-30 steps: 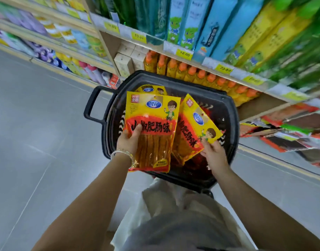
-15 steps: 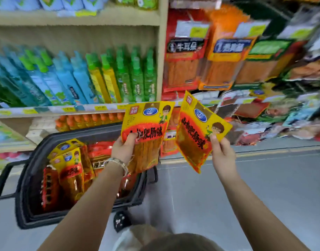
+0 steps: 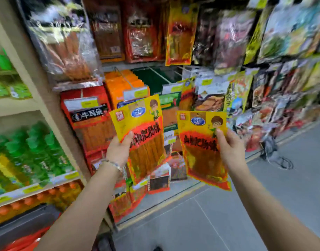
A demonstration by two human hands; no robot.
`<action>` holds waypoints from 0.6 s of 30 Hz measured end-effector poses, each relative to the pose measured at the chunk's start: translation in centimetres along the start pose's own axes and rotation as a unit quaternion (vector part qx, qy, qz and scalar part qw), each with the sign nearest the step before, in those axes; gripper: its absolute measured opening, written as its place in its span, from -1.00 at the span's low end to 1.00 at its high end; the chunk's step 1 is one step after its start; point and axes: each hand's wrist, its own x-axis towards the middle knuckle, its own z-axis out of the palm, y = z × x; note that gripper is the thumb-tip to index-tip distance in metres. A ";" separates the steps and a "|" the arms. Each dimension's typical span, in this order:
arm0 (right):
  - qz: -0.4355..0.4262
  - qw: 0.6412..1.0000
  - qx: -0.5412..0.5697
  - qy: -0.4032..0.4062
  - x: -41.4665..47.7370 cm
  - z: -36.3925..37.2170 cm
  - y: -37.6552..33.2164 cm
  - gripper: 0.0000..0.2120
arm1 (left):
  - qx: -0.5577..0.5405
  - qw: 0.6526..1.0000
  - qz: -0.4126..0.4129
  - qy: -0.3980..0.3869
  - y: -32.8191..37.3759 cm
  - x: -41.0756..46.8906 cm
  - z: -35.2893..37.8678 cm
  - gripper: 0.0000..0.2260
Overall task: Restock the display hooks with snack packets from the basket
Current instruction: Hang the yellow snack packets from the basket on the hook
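I hold two yellow and red snack packets up in front of the display hooks. My left hand point(image 3: 119, 151) grips the left packet point(image 3: 143, 134) by its left edge, thumb across the front. My right hand point(image 3: 229, 149) pinches the right packet point(image 3: 201, 147) at its right edge. Both packets stand roughly upright, side by side and apart. Behind them, bare wire hooks point(image 3: 161, 75) jut out in a gap between hanging packets. A dark basket point(image 3: 28, 221) with red packets inside shows at the lower left, mostly cut off.
Hanging snack packets point(image 3: 179, 33) crowd the rack from top to floor. A beige shelf upright point(image 3: 38, 84) divides it from shelves of green bottles point(image 3: 38, 153) and orange-capped bottles point(image 3: 47, 196) on the left. Grey floor point(image 3: 264, 196) spreads to the right, with a dark object point(image 3: 271, 147) lying there.
My view swung up and right from the basket to the hook rack. Both hands carried their packets up toward the hooks, and the right packet went from tilted to nearly upright.
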 end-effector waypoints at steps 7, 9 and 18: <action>-0.066 0.992 0.025 0.103 13.0 -0.8 -3.4 -0.61 | 0.006 0.999 0.043 0.026 8.7 8.5 5.7 -0.49; -0.065 0.991 0.037 0.114 16.4 -0.7 -4.4 -0.63 | 0.006 0.997 0.076 0.016 10.9 10.8 6.9 -0.56; -0.070 0.971 0.187 0.131 29.0 0.0 -9.1 -0.67 | -0.082 0.977 0.194 0.024 18.5 18.4 11.0 -0.84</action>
